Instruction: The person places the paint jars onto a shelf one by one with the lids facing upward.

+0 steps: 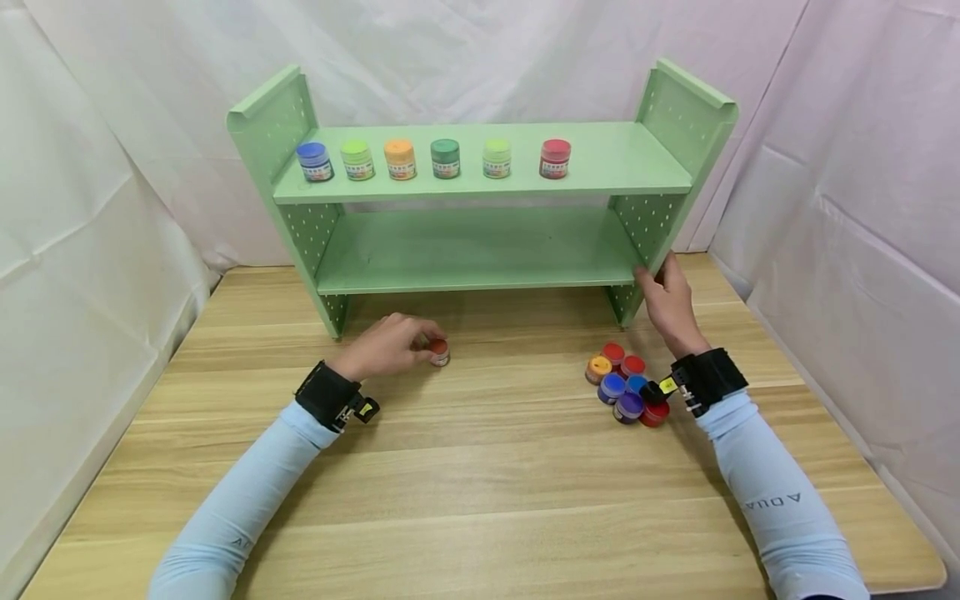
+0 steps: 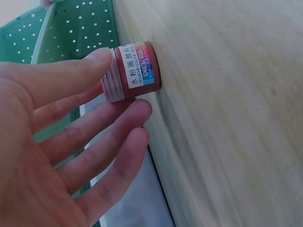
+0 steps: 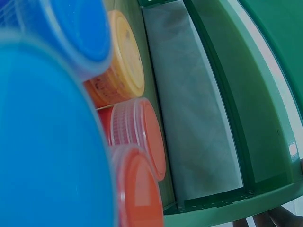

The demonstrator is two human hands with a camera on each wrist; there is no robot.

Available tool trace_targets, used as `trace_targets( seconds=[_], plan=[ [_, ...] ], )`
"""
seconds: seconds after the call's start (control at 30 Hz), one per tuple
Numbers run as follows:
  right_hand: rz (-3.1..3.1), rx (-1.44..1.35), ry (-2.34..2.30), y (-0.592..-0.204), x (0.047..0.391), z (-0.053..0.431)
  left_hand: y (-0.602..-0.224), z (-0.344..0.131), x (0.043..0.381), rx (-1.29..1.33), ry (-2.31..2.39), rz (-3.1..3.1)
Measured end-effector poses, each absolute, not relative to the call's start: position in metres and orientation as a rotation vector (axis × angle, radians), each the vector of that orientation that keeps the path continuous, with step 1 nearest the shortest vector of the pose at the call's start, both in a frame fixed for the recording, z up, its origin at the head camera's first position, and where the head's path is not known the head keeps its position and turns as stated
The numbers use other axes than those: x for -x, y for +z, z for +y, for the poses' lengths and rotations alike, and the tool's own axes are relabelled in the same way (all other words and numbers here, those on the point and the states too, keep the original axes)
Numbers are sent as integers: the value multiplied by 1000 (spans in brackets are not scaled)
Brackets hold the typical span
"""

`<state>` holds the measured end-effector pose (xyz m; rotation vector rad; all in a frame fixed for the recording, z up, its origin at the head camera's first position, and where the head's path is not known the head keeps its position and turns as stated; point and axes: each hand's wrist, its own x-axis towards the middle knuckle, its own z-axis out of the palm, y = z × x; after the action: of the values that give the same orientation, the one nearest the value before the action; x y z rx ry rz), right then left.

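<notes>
My left hand (image 1: pixel 390 343) pinches a small reddish-brown gouache paint jar (image 1: pixel 440 353) by its clear lid, thumb against the near side. In the left wrist view the labelled jar (image 2: pixel 139 71) has its base at the wooden surface, while the other fingers are spread loosely below it. My right hand (image 1: pixel 671 304) grips the right side panel of a green two-tier shelf (image 1: pixel 480 246), thumb at the front and fingers around the outside. Only dark fingertips (image 3: pixel 270 218) show under the panel in the right wrist view.
On the upper tier stands a row of paint jars, from a blue jar (image 1: pixel 315 162) to a red jar (image 1: pixel 555 158). Several more jars, including an orange jar (image 1: pixel 598 369) and a purple jar (image 1: pixel 628 407), cluster on the wooden table (image 1: pixel 480 500) by my right wrist. White curtains surround it.
</notes>
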<state>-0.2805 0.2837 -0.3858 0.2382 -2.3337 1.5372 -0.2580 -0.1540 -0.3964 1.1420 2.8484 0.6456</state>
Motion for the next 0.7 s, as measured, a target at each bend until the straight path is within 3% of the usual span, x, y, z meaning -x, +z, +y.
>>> trace_targets(
  seconds=[0.7],
  plan=[
    [-2340, -239, 1532, -387, 281, 284, -406, -143, 257, -1103, 811, 2842]
  ],
)
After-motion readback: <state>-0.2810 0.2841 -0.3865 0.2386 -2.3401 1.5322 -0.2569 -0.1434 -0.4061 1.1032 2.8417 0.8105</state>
